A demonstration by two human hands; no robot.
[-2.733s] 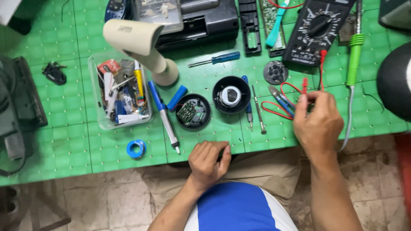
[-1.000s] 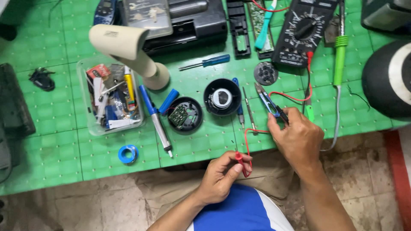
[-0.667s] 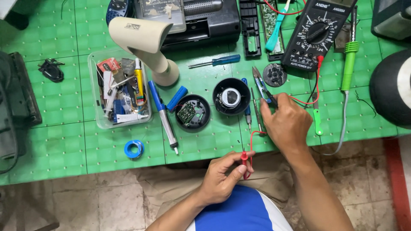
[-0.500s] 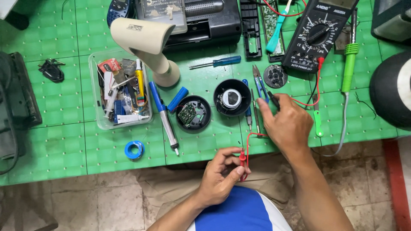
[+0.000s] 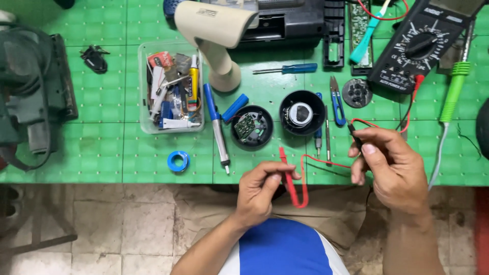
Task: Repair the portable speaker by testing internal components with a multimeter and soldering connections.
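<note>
Red probe: the red test probe point(image 5: 289, 174) lies slanted across the near edge of the green mat point(image 5: 91, 153), its tip pointing up toward the black round housings, its red lead point(image 5: 326, 160) looping below the grip and running right toward the other hand.
Left hand: the left hand point(image 5: 260, 193) is curled, thumb and fingertips pinched together on the red probe's shaft near its lower end; the remaining fingers are folded in under the palm.
Black probe: the black test probe point(image 5: 355, 136) stands out of the top of the right fist, just above the thumb, pointing up the mat.
Right hand: the right hand point(image 5: 389, 165) is closed around the black probe, thumb pressed along its side, fingers wrapped; the red lead passes just beside its knuckles.
Between the hands: the two hands are near each other but apart, joined only by the run of red lead.
Meter: a black multimeter point(image 5: 417, 48) sits at the far right of the mat, with red and black leads plugged into its lower edge.
Just beyond the probes: an open black round housing with a circuit board point(image 5: 251, 127), a second black round housing holding a coil point(image 5: 301, 113), blue-handled snips point(image 5: 336, 102).
Left of those: a blue-and-silver pen-shaped tool point(image 5: 217, 125), a small blue ring point(image 5: 178, 161), a clear tray of small parts point(image 5: 170, 94).
Right edge: a green-handled soldering iron point(image 5: 453, 91).
Far side: a beige handheld tool point(image 5: 216, 35), a blue-handled screwdriver point(image 5: 288, 69).
</note>
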